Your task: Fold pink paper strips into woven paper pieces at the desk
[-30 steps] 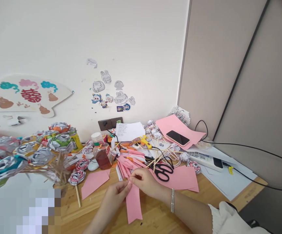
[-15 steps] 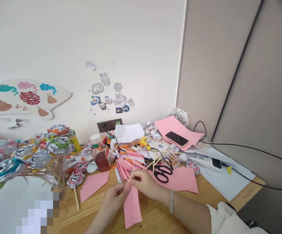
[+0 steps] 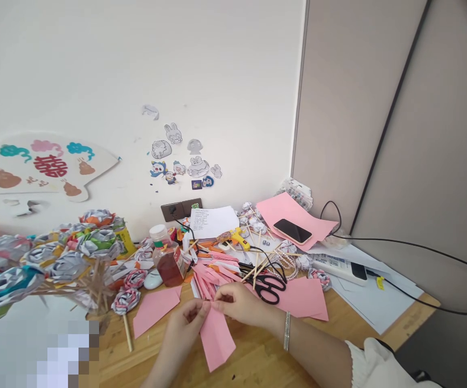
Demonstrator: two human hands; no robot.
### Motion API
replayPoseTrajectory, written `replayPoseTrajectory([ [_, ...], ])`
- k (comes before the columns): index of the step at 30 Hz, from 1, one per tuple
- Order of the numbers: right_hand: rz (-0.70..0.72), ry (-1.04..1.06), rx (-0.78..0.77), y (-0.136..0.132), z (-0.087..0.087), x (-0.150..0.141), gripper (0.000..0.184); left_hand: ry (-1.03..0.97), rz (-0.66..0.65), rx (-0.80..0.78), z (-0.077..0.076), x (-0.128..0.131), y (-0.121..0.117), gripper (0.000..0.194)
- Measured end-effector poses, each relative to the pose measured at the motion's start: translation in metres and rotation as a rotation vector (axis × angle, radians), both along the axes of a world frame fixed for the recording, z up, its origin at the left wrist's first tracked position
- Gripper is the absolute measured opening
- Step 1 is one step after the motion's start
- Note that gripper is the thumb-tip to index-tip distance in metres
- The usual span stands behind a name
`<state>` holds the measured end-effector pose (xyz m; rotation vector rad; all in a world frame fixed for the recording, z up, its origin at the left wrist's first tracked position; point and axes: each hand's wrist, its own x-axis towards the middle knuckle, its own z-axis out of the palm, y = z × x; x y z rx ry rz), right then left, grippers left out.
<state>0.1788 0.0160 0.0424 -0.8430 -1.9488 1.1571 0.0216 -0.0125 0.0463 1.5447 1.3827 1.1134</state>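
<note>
A pink paper strip (image 3: 217, 342) with a lengthwise crease hangs down over the wooden table from between my fingers. My left hand (image 3: 188, 323) pinches its upper end from the left. On the right, my right hand (image 3: 235, 304) pinches the same end, with its fingertips close beside the left ones. The very top of the strip is partly hidden by the fingers. Just beyond the hands lies a pile of narrow pink paper strips (image 3: 211, 277). Black-handled scissors (image 3: 269, 288) rest to the right of my right hand, partly over pink sheets (image 3: 306, 299).
Paper flowers (image 3: 96, 242) crowd the left side. A jar of reddish-brown liquid (image 3: 171, 264) stands behind the hands, near a yellow glue gun (image 3: 239, 238). A phone (image 3: 292, 230) lies on pink paper at the back right. Cables run past a white power strip (image 3: 340, 268).
The strip's lower end has swung slightly left and turned, showing a crease. My fingertips have moved slightly apart along its upper end. The camera view has shifted a little.
</note>
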Motion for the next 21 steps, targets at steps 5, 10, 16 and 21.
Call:
replayPoseTrajectory([
  [5, 0.055, -0.089, -0.024, 0.006, -0.005, 0.004, 0.013, -0.123, 0.188, -0.027, 0.001, -0.01, 0.005, 0.032],
  [10, -0.2, 0.035, 0.034, 0.019, -0.006, 0.006, 0.006, -0.215, 0.091, -0.131, 0.0, -0.011, 0.01, 0.028],
  [16, -0.261, 0.179, -0.021, 0.018, -0.006, 0.003, 0.03, -0.126, -0.273, -0.232, -0.009, 0.003, 0.003, 0.019],
  [21, -0.106, 0.075, -0.012, 0.007, -0.007, -0.001, 0.028, 0.053, -0.183, -0.038, -0.009, 0.005, -0.001, 0.027],
])
